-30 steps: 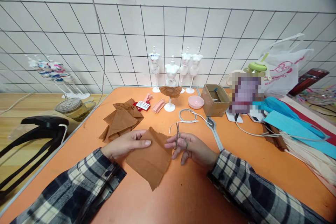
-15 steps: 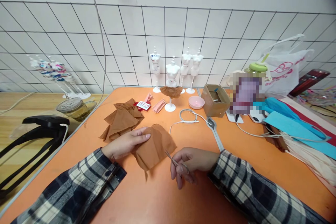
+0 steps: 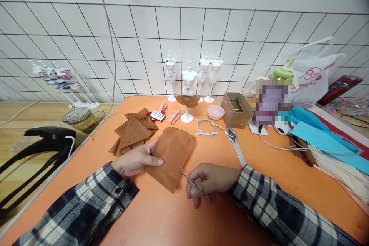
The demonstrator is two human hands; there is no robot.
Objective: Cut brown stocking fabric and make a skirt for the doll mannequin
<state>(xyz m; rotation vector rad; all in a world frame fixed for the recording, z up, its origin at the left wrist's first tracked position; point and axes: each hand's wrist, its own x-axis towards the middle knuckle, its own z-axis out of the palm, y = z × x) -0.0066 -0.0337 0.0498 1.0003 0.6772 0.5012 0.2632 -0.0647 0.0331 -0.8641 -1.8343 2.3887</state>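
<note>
My left hand [image 3: 141, 159] grips the left edge of a thin brown sheet [image 3: 174, 152], thumb on top; whether it is crepe paper or cloth I cannot tell. My right hand [image 3: 203, 182] is closed around small metal scissors [image 3: 191, 183], fingers through the handles. The scissor tips point up and left, close to the sheet's right edge. Several crumpled brown pieces [image 3: 134, 134] lie behind my left hand. Farther back, a white mini dress form [image 3: 189, 78] wears a short ruffled brown skirt [image 3: 188, 100].
Beyond it stand several more white dress forms [image 3: 170, 71]. A pink bowl [image 3: 215, 112], a cardboard box [image 3: 236, 109] and a coiled white cable [image 3: 206, 127] are right of centre. Blue sheets [image 3: 325, 144] lie at the right. A glass jar [image 3: 80, 120] is on the left.
The brown sheet has been turned and spread flatter, its far edge now higher and its lower corner shifted right. The scissors have shifted slightly left with my right hand.
</note>
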